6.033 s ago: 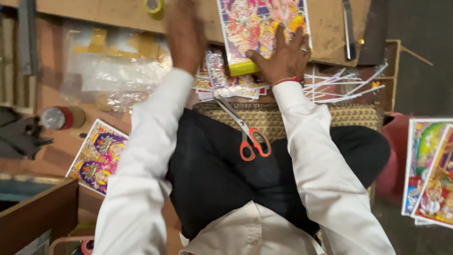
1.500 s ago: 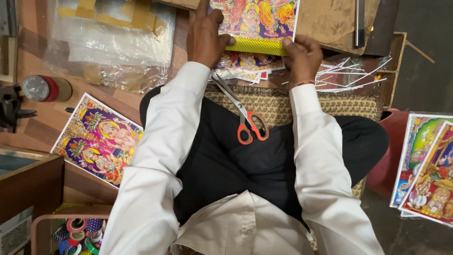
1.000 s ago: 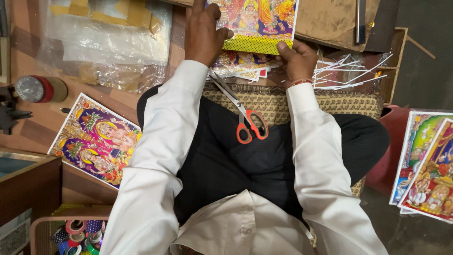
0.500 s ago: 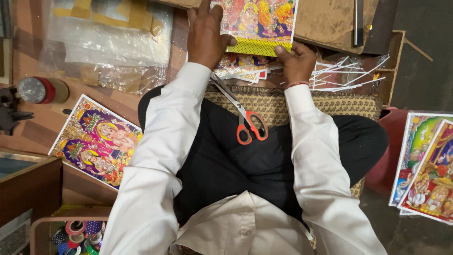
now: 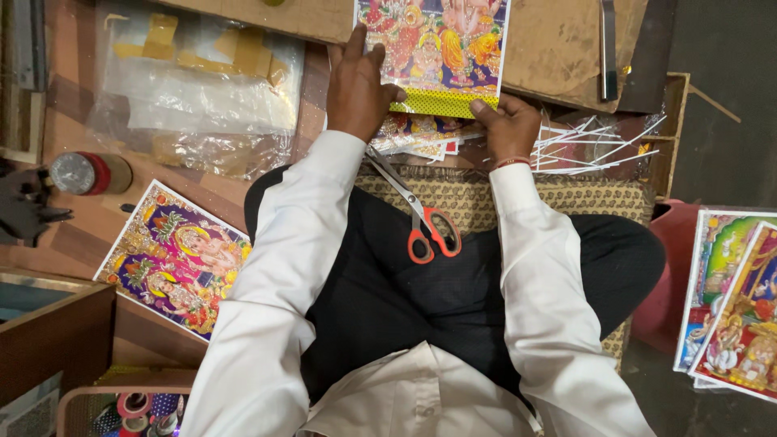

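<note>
the colourful print (image 5: 437, 40) lies flat on the brown board (image 5: 550, 48). left hand (image 5: 360, 89) presses its left edge, right hand (image 5: 506, 125) pinches the yellow bottom corner. it looks thin, light, glossy, easily creased; best held by its edges.

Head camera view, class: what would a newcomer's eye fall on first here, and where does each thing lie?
The bright printed picture at top centre, pinned flat on a brown board by the left hand and right hand. Next, the red-handled scissors lying on the person's lap, blades pointing up-left. Another colourful print lies on the floor at left, and a stack of prints sits at the right edge.
</note>
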